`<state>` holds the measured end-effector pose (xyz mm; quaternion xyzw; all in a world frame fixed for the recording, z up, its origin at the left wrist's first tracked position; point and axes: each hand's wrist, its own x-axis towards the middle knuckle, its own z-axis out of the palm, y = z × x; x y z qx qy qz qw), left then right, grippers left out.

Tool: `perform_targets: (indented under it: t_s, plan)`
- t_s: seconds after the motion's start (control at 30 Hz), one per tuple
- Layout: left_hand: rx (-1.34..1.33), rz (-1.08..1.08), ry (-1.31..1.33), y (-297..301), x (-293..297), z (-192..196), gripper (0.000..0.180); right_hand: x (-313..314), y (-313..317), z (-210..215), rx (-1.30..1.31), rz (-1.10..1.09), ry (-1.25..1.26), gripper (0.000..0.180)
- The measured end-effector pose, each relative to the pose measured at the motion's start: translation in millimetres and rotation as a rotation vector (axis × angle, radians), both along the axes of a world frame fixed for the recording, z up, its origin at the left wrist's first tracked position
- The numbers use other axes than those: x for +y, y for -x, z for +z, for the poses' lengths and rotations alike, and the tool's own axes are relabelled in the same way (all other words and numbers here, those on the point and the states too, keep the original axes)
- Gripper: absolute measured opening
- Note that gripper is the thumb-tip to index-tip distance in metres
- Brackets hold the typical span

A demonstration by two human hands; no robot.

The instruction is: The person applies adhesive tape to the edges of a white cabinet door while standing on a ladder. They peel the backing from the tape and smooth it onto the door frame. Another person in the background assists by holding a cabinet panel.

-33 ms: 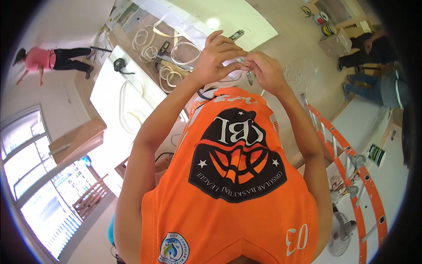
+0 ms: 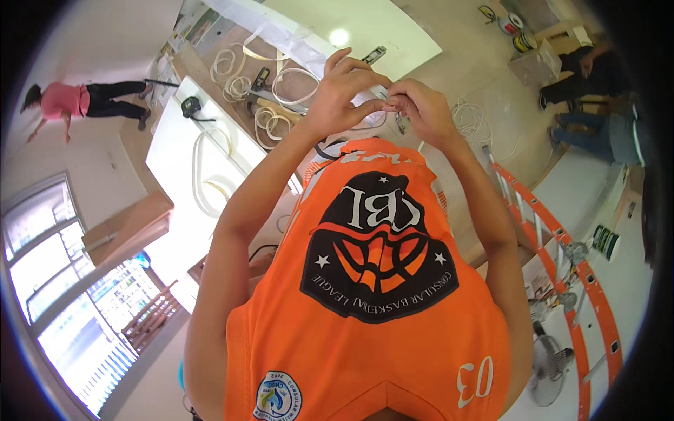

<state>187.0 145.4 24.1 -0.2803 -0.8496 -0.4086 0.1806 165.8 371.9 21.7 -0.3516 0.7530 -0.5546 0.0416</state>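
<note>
In front of my chest, my left hand (image 2: 344, 95) and my right hand (image 2: 426, 112) meet at the fingertips. The left thumb presses toward the right hand's fingers, while the other left fingers stretch out above. My right hand's thumb and fingers are pinched together. Whatever lies between the fingertips is too small to make out. A small dark, metallic-looking piece (image 2: 401, 124) shows just below the right fingers; whether it is held or lies behind them I cannot tell. Beyond my left hand are loops of pale edging strip (image 2: 296, 85) on a brown surface.
White panels (image 2: 382, 35) lie ahead and to the left, one bearing a black tape measure (image 2: 190, 107). An orange ladder (image 2: 544, 203) and a fan (image 2: 550, 361) stand at right. Pale cable (image 2: 472, 123) lies coiled on the floor. Other people (image 2: 62, 100) are at both sides.
The whole view has shifted very slightly. My hands keep nearly the same pose, fingertips still together.
</note>
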Motion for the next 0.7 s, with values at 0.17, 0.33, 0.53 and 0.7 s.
perform_targets:
  t_s: [0.17, 0.33, 0.53, 0.7]
  plan:
    - [0.021, -0.010, 0.142, -7.9, 4.0, 15.5, 0.011, 4.3, -13.1, -22.4, -0.227, 0.050, 0.138, 0.061]
    - [-0.022, -0.001, 0.179, -12.1, 12.3, 21.5, 0.008, -29.5, -32.2, -27.6, -0.070, -0.169, 0.096, 0.055]
    - [0.086, 0.056, 0.135, -22.6, 26.9, 12.7, 0.011, -50.8, -38.3, -59.0, -0.025, -0.302, 0.131, 0.038]
    - [0.090, 0.098, 0.108, -22.1, 32.0, 6.3, 0.010, -51.7, -38.9, -59.1, -0.055, -0.321, 0.136, 0.037]
